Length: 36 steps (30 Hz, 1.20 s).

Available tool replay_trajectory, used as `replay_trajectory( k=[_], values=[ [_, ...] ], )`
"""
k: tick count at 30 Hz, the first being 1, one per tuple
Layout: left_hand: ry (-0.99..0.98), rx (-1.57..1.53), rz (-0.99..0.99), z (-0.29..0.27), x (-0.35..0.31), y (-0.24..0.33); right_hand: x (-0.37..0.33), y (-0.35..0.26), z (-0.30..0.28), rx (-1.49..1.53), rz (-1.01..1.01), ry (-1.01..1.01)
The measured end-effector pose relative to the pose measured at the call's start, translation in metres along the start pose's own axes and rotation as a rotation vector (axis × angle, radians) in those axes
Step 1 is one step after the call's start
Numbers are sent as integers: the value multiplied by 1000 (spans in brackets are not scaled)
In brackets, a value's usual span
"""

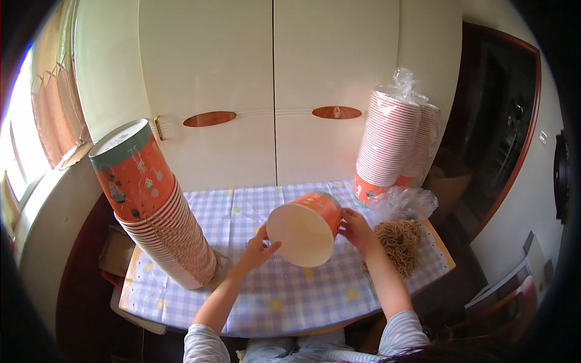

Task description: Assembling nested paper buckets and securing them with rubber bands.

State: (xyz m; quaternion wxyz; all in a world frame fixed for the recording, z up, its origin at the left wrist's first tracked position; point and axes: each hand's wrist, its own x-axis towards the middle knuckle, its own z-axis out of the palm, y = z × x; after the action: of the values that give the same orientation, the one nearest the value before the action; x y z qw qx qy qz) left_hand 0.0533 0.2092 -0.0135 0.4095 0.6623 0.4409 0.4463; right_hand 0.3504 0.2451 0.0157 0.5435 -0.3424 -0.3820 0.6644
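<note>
Between my two hands a large orange paper tub point(305, 233) is tilted above the table, its wide white mouth turned toward me. My left hand point(260, 249) grips it at the left side of the rim, thumb by the mouth and fingers partly hidden behind. Around the tub's base end at the right, my right hand point(356, 230) is closed. To the left stands a tall, leaning stack of nested tubs point(163, 218), mouths down, with a green-banded orange one on top. Thin tan strands hang along that stack's side.
A blue-and-white checked cloth point(242, 302) covers the table. At the back right stand plastic-wrapped stacks of tubs point(390, 139), with crumpled clear plastic point(405, 202) before them. A tangled heap of thin tan strands point(397, 245) lies near the right edge. Cream cabinet doors point(212, 60) rise behind.
</note>
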Motion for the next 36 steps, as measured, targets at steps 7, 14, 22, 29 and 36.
replay_trajectory(
  k=[7, 14, 22, 29, 36],
  values=[
    [134, -481, -110, 27, 5, -44, 38, 92, -26, 123, -47, 109],
    [358, -370, -102, 22, -6, -85, 21, 117, 3, -417, -332, 232],
    [514, -17, 221, 25, -4, -72, 7, 114, 16, -429, -180, 41],
    [759, 166, 378, 32, -7, -62, 11, 122, 11, -415, -187, 116],
    [277, 878, 659, 46, -21, -25, -3, 121, 35, -445, -188, 90]
  ],
)
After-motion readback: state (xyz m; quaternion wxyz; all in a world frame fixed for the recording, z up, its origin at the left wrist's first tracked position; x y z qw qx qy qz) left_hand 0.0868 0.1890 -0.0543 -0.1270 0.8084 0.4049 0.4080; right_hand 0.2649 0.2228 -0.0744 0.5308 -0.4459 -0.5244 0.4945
